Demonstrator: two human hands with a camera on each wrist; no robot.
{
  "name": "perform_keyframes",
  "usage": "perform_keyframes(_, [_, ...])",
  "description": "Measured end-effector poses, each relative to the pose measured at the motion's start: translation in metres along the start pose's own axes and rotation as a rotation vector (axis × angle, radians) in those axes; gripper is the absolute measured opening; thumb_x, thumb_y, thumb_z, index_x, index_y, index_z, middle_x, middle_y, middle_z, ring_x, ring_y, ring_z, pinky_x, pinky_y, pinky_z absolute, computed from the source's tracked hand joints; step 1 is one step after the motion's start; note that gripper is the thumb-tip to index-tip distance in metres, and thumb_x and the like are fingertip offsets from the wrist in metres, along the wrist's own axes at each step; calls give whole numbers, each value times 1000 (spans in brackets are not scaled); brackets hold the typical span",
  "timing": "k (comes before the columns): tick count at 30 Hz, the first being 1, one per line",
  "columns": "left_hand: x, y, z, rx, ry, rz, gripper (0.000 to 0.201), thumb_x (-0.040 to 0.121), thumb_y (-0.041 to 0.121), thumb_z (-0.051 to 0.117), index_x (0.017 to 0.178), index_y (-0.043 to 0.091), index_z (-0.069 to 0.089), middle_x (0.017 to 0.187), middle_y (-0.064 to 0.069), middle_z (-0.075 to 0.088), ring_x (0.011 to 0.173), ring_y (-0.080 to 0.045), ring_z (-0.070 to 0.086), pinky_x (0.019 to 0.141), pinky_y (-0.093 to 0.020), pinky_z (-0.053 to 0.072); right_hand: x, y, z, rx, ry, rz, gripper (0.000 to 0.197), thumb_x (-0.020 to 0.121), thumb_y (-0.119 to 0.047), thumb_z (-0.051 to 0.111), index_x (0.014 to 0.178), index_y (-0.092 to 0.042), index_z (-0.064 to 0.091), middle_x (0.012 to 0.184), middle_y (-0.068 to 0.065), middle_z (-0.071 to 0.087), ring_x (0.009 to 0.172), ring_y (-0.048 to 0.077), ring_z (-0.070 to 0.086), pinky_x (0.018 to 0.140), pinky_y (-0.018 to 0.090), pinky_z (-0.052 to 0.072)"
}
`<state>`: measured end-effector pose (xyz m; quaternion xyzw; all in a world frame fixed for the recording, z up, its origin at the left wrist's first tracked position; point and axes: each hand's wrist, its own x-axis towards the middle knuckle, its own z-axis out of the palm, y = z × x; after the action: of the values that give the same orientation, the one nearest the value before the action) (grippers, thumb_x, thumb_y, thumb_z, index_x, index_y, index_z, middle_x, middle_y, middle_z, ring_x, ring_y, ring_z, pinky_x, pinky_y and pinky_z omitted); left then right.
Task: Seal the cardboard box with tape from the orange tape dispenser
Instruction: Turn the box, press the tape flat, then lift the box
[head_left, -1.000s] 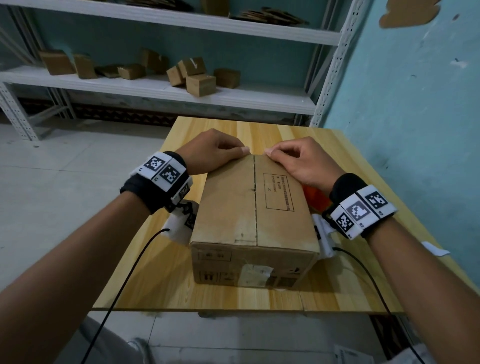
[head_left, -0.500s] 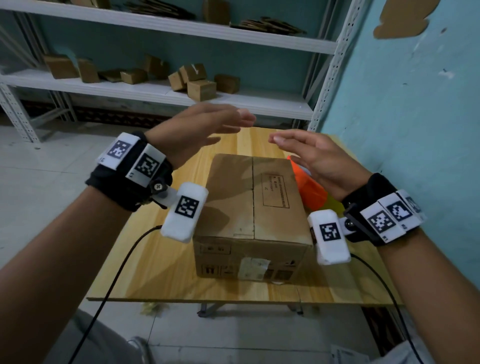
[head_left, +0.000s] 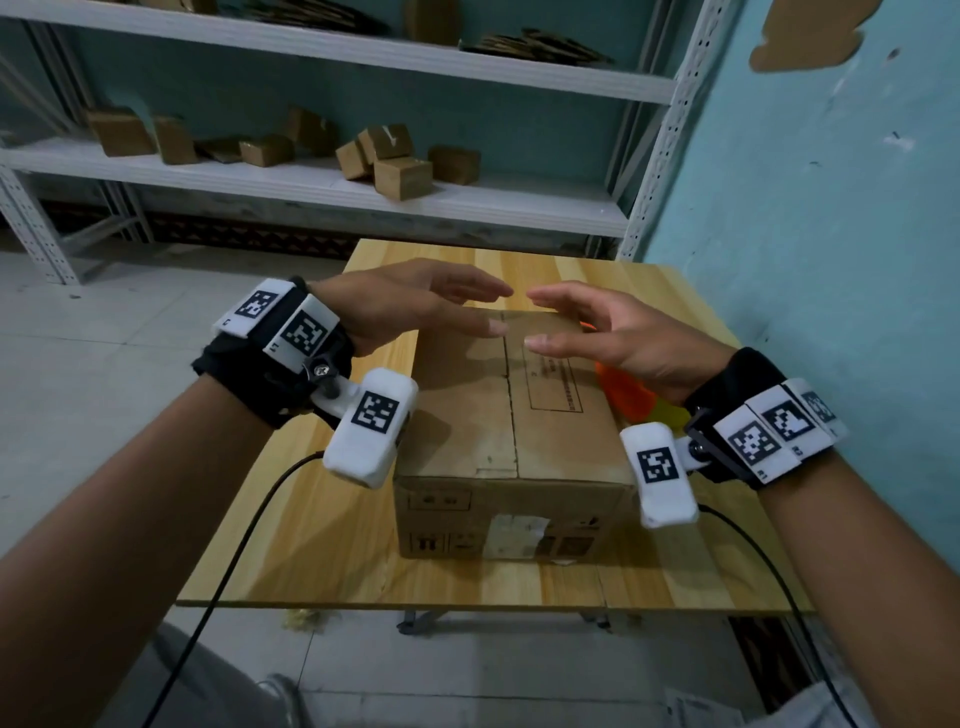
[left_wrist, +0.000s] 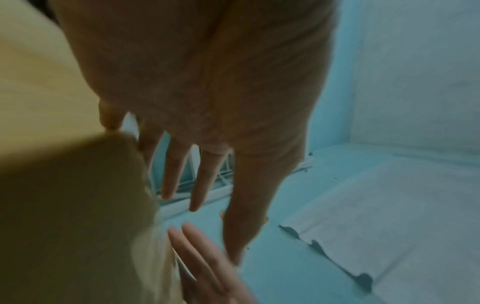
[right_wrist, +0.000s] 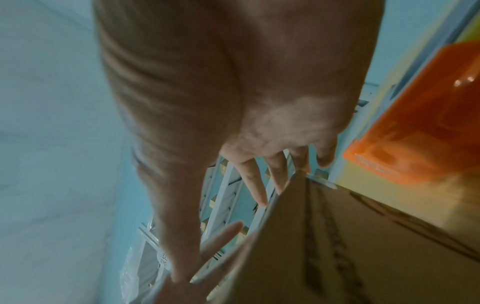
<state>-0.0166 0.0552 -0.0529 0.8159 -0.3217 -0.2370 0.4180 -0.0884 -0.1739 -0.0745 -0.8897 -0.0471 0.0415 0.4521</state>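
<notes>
Flaps: cardboard box (head_left: 511, 415) closed, no tape visible on its seam
Left: tape dispenser (head_left: 626, 392) lies untouched at the box's right
Grip: my left hand (head_left: 410, 304) and right hand (head_left: 618, 338) hover spread, holding nothing

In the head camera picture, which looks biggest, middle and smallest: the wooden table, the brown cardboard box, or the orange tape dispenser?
1. Light wooden table
2. Brown cardboard box
3. Orange tape dispenser, though the box and the right hand hide most of it, so its full size is unsure.

One cardboard box (head_left: 511, 415), one orange tape dispenser (head_left: 626, 397), two hands, one table (head_left: 322, 545).
</notes>
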Motion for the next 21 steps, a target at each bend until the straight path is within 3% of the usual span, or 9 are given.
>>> perform_keyframes(3, [-1,5,-7,48,105,-1,61,72,44,71,129,36,53,138,11,50,131,-10,40,112,-41,30,-4,-11,-7,52,68,-40,79,65,-58,78,136,-32,53,142,-12,51,135,6,42,113,36,35])
perform_keyframes(6, [-5,9,-11,105,157,5,54,80,40,68,131,35,50,139,10,50,129,-10,43,104,-35,35,-8,-23,-14,132,141,-108,66,71,-46,74,132,-26,57,133,-11,59,124,0,53,101,20,43])
perform_keyframes(8, [-7,10,-12,158,131,-3,59,77,45,69,132,36,49,139,11,49,129,-9,42,103,-35,35,-8,-24,-16,86,141,-120,64,73,-44,73,133,-27,57,134,-13,59,124,-2,52,100,20,42])
perform_keyframes(12, [-8,8,-11,427,102,-51,78,68,61,69,138,41,40,148,13,38,137,-12,33,112,-43,31,-6,-17,-16,-189,11,-30,83,67,-61,74,142,-38,46,149,-14,44,138,7,37,114,39,32])
perform_keyframes(14, [-7,8,-7,551,79,-78,90,62,68,66,142,41,33,152,12,30,139,-14,29,112,-41,30,-4,-17,-15,-299,-50,-4,94,65,-67,74,148,-41,36,157,-13,32,144,10,28,118,42,26])
perform_keyframes(17, [-4,9,1,593,-6,-114,102,57,71,65,146,40,25,153,10,25,137,-16,30,106,-33,30,-1,-19,-8,-374,-133,8,109,62,-69,75,153,-40,23,160,-14,23,143,10,26,117,37,27])
perform_keyframes(21, [-2,9,5,589,-44,-140,112,49,74,62,147,36,23,152,11,26,135,-14,31,103,-31,30,5,-17,-1,-453,-182,58,122,54,-70,77,155,-33,20,145,-14,32,124,8,39,98,25,41])
